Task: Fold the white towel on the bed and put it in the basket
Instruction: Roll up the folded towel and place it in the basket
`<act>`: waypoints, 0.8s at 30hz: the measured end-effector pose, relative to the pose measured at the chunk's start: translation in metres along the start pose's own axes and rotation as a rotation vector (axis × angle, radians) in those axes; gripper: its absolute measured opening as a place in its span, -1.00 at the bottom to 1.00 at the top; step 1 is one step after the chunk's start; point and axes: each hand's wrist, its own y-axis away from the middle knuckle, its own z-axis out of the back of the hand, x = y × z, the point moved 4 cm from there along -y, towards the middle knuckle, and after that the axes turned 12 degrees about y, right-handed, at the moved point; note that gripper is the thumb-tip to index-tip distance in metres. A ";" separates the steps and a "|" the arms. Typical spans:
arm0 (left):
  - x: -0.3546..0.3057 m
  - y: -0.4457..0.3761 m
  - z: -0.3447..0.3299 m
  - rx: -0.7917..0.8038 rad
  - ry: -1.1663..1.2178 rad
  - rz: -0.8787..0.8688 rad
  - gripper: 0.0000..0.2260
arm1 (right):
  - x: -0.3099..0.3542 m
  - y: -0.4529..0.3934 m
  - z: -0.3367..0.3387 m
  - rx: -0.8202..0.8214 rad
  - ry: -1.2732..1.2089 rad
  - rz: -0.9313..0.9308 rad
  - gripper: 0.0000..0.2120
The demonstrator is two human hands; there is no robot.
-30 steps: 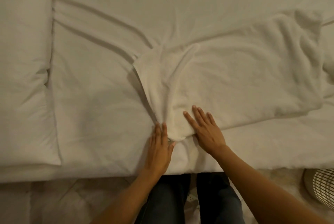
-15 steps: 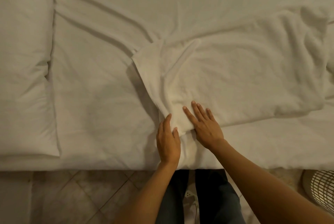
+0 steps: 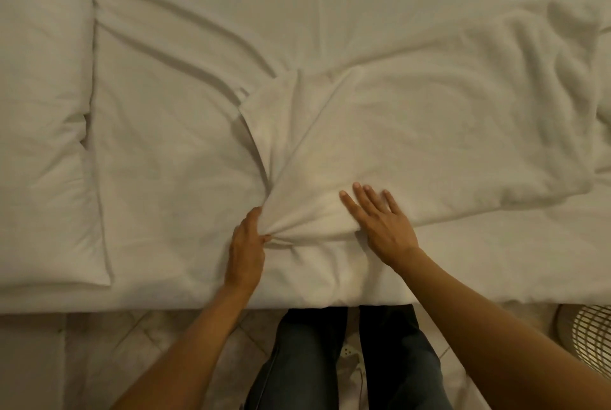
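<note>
The white towel lies spread over the right half of the bed, rumpled at its far right end. Its near left corner is bunched into folds, and my left hand pinches that corner between thumb and fingers. My right hand rests flat on the towel's near edge with fingers spread, pressing it down. The basket, pale and slatted, shows only partly on the floor at the lower right edge.
A white pillow lies along the left side of the bed. The bed sheet is creased between pillow and towel. The bed's near edge runs across the frame; below it are tiled floor and my legs in dark jeans.
My left hand went from lying flat beside the towel's corner to pinching it, gathering the cloth into folds. My right hand stayed flat on the towel's near edge.
</note>
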 end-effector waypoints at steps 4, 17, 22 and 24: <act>-0.007 -0.015 0.002 0.144 -0.120 -0.031 -0.41 | 0.009 -0.001 -0.004 0.084 -0.008 -0.038 -0.29; -0.050 -0.039 -0.026 0.360 -0.764 -0.314 -0.23 | -0.068 0.030 0.007 0.139 -0.163 -0.346 -0.41; -0.133 -0.087 -0.042 0.361 -0.814 -0.430 -0.41 | -0.137 0.047 0.019 0.054 -0.257 -0.613 -0.45; -0.165 -0.109 -0.059 0.410 -0.870 -0.484 -0.40 | -0.169 0.053 0.025 0.007 -0.267 -0.703 -0.45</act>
